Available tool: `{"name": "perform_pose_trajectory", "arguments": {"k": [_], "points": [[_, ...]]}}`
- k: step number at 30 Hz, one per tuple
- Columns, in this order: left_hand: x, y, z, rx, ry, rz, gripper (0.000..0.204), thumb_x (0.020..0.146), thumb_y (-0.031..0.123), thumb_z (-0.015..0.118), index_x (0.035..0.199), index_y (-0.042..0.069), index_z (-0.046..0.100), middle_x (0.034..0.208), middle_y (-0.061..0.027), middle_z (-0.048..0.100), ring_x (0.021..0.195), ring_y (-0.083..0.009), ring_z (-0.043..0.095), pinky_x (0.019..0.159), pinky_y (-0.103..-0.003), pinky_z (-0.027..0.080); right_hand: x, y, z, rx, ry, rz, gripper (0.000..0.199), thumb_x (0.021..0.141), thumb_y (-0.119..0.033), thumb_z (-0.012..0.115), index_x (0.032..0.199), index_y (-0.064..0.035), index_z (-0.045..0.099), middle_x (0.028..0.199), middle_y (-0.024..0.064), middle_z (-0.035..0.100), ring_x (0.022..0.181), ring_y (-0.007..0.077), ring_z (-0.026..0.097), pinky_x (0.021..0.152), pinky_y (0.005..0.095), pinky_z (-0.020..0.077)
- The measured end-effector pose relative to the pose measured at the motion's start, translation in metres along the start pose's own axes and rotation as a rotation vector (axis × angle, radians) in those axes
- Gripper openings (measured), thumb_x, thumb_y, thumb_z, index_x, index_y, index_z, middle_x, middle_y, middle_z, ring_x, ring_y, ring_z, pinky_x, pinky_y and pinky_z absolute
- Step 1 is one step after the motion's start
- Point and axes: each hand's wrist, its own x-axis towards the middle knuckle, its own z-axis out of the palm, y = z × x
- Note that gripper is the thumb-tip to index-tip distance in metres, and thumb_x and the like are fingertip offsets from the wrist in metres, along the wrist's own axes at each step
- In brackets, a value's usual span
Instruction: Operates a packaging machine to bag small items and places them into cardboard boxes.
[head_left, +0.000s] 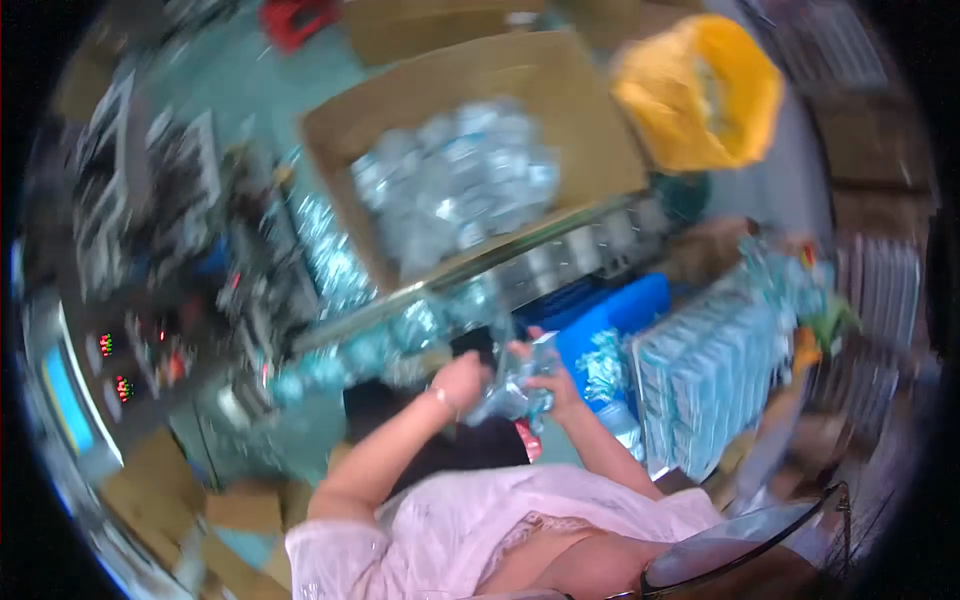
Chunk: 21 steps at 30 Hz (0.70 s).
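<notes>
1. Clear plastic pieces (510, 392), a small blurred cluster, sit between the person's two hands, in front of the chest and just on the near side of the machine's edge.
2. The right hand (550, 382) has its fingers partly spread and bent around the cluster, so from here it looks to have hold of it.
3. The left hand (462, 382) is curled in tightly, right beside the cluster; I can't tell whether anything is pinched inside, as the movement smears it. A thin bracelet (440, 397) circles that wrist.
4. Beyond the hands, a row of bluish clear plastic (410, 330) runs along the machine.
5. Past that row stands a large open cardboard box (590, 130), with a heap of clear items (460, 170) in it.
6. A yellow bag (648, 88) gapes open near the box's right side.
7. Near the right hand are a blue bin (635, 297) and, further right, a tilted block of clear packs (710, 365).
</notes>
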Motion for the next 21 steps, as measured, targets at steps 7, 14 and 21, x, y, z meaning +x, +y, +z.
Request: {"name": "perform_pose_trajectory", "arguments": {"k": [7, 14, 21], "points": [[0.049, 0.091, -0.074, -1.009, 0.220, 0.054, 0.061, 0.066, -0.012, 0.048, 0.122, 0.008, 0.035, 0.107, -0.0150, 0.051, 0.092, -0.0265, 0.055, 0.076, -0.036, 0.044, 0.050, -0.132, -0.022, -0.407, -0.056, -0.338, 0.050, 0.058, -0.007, 0.064, 0.106, -0.0043, 0.049, 0.094, 0.0024, 0.054, 0.086, 0.0121, 0.051, 0.078, 0.0270, 0.0401], [0.072, 0.128, -0.129, -0.762, 0.726, 0.317, 0.051, 0.069, -0.011, 0.048, 0.118, 0.000, 0.036, 0.117, -0.0142, 0.043, 0.110, -0.0229, 0.042, 0.094, -0.034, 0.031, 0.060, -0.417, -0.067, -0.317, 0.803, -1.811, 0.042, 0.068, -0.004, 0.061, 0.106, -0.0044, 0.043, 0.096, 0.0062, 0.049, 0.087, 0.0160, 0.050, 0.076, 0.0282, 0.0418], [0.024, -0.004, 0.016, -0.577, 0.474, -0.361, 0.029, 0.071, 0.006, 0.059, 0.099, 0.004, 0.054, 0.086, -0.0081, 0.059, 0.074, -0.0147, 0.057, 0.067, -0.026, 0.046, 0.188, -0.508, -0.179, -1.346, 1.169, -1.277, 0.089, 0.052, -0.034, 0.075, 0.125, -0.0092, 0.031, 0.124, 0.0176, 0.035, 0.112, 0.0318, 0.038, 0.091, 0.0403, 0.0330]]}}
